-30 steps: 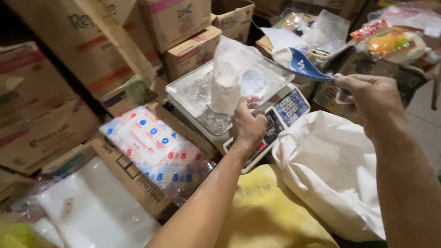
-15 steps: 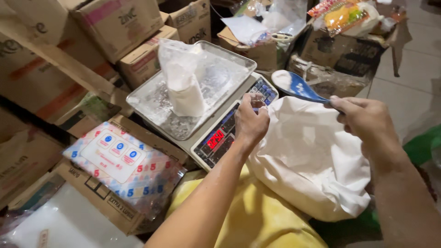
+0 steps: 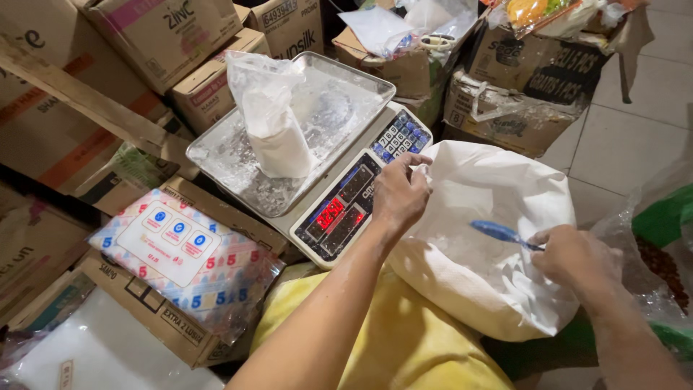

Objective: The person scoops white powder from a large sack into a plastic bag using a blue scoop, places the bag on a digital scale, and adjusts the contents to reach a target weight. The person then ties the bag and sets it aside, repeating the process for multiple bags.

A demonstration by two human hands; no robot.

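Gripping the sack's (image 3: 498, 238) rim at about 10 o'clock of its mouth, the left hand (image 3: 398, 193) has its fingers curled shut over a fold of white cloth, right beside the scale's (image 3: 346, 209) keypad. The right hand (image 3: 574, 254) sits at 3 o'clock of the sack, fingers closed around the handle of a blue scoop (image 3: 499, 232). Its long axis runs roughly 9 to 3 o'clock, bowl end pointing left toward the left hand and lying over the white cloth; whether the bowl carries any powder I cannot tell, since it shows only edge-on. The bag (image 3: 271, 119) of white powder stands upright on the scale's tray (image 3: 231, 162), at about 10 o'clock from the scoop and well apart from it. The left hand is the nearer of the two to that bag.
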